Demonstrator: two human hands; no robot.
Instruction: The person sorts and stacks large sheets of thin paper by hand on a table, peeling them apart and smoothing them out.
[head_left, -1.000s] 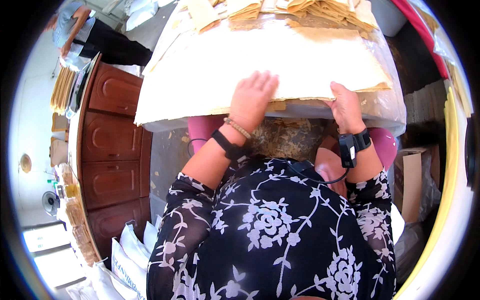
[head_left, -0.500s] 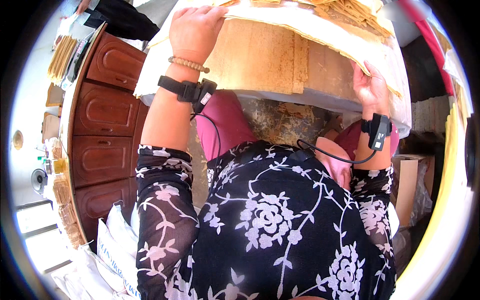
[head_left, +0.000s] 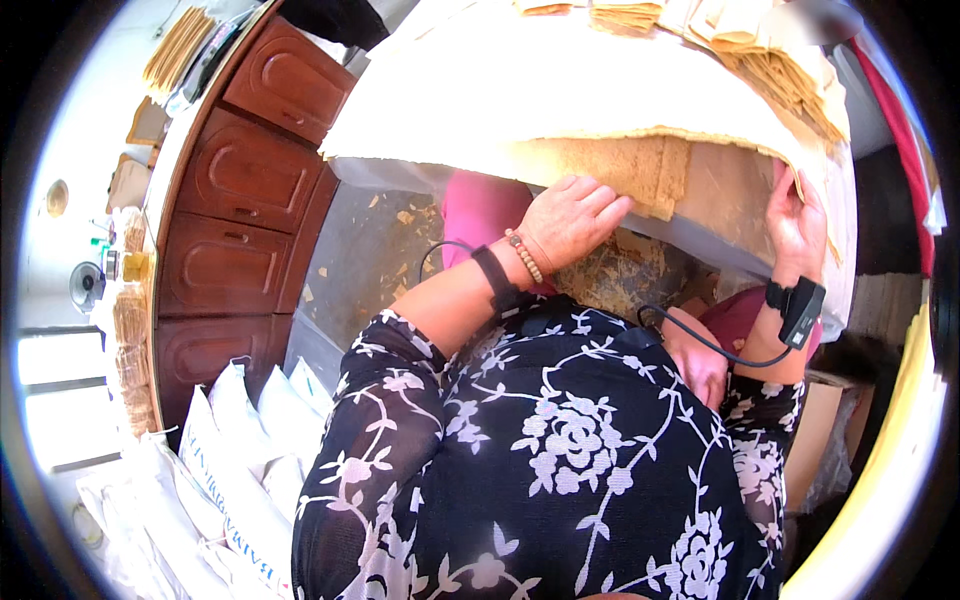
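While the nearly closed fingers of the right hand (head_left: pixel 797 230) pinch the raised edge of the pale sheet (head_left: pixel 560 85) spreading leftward from them, those of the left hand (head_left: pixel 572 222) extend loosely near the tan piece (head_left: pixel 630 170), grip unclear, and even support probably limits tearing.

From the person's head, the one wide fisheye view faces steeply downward, close above two bare hands (head_left: pixel 577 222) and the brownish, plastic-covered surface (head_left: pixel 727 190).
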